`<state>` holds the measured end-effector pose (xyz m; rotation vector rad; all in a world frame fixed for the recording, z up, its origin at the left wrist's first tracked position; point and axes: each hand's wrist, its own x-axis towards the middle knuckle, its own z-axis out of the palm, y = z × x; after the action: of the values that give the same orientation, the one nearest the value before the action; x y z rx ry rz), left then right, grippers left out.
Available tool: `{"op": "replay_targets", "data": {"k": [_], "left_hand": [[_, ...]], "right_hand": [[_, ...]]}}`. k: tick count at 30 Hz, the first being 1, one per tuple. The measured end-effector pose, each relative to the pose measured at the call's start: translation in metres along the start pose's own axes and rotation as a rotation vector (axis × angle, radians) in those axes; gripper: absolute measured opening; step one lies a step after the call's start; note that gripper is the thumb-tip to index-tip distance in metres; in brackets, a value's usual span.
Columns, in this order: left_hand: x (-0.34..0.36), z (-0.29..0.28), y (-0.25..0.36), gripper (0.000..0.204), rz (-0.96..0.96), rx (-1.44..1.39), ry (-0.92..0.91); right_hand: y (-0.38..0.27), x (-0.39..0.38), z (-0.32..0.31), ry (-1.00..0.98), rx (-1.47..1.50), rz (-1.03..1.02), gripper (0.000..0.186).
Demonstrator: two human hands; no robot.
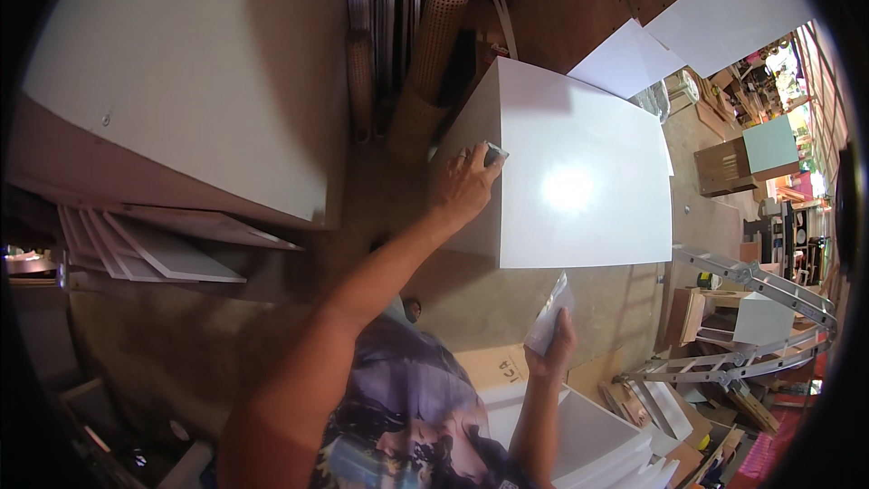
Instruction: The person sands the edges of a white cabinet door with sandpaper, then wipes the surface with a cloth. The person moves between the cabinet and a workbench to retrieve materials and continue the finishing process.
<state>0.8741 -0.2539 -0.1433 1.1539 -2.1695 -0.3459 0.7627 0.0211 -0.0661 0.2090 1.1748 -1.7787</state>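
A dark block (pixel 494 155) is gripped by the left hand (pixel 463 185); nearer, a pale sheet (pixel 549 315) by the right hand (pixel 553 349).

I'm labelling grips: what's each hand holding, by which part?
Left hand: small dark block, by its left side. Right hand: pale flat piece, by its lower end.

We've got a dark pad (pixel 495 155) in our left hand (pixel 464 186) at this white box (pixel 597 231), pale sheet (pixel 549 319) in our right hand (pixel 554 351).
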Motion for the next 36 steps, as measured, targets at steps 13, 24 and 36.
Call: {"op": "replay_targets", "data": {"k": [13,24,36], "left_hand": [[0.096,0.008,-0.042,0.026,-0.071,0.118,0.081],[-0.031,-0.089,-0.018,0.024,-0.627,-1.743,-0.545],[-0.083,-0.086,0.080,0.014,-0.879,-1.867,-0.130]], "right_hand": [[0.000,0.016,0.015,-0.094,0.077,0.039,0.032],[-0.001,0.042,0.085,-0.192,-0.285,-0.420,0.036],[0.037,0.024,0.103,-0.263,-0.639,-1.095,0.042]]}}
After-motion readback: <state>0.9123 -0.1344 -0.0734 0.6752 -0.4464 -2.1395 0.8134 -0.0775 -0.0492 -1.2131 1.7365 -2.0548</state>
